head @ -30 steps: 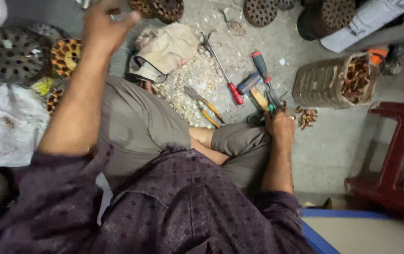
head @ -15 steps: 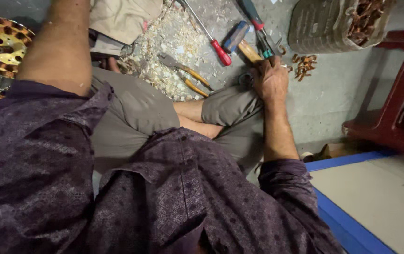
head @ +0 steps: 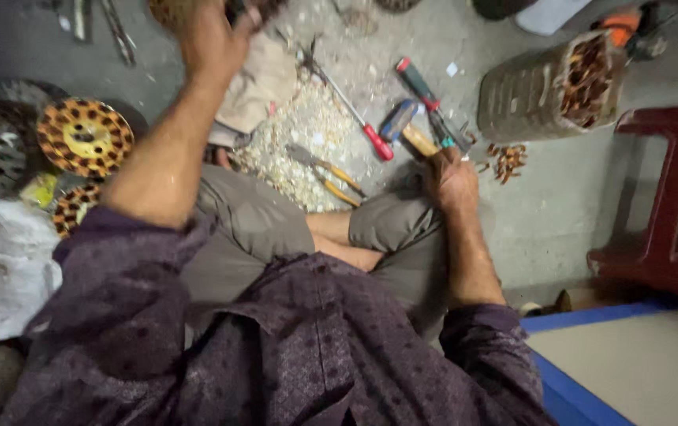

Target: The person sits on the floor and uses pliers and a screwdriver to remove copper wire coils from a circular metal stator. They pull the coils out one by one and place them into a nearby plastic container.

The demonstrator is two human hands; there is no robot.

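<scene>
Right hand: fingers clenched round wooden hammer handle, near right, beside knee. Keep grip low on handle, wrist loose.

Left hand: raised far left, fingers closed on dark round part at frame top. Steady it on floor before striking.

Hard to read: held part cut off by top edge, blurred. Hammer head half hidden among screwdriver, pliers. Can contents indistinct.

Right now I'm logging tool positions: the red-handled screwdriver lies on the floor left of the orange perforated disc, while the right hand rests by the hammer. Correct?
Not quite. The head view shows the red-handled screwdriver right of the orange perforated disc, not left. The right hand does rest by the hammer.
</scene>
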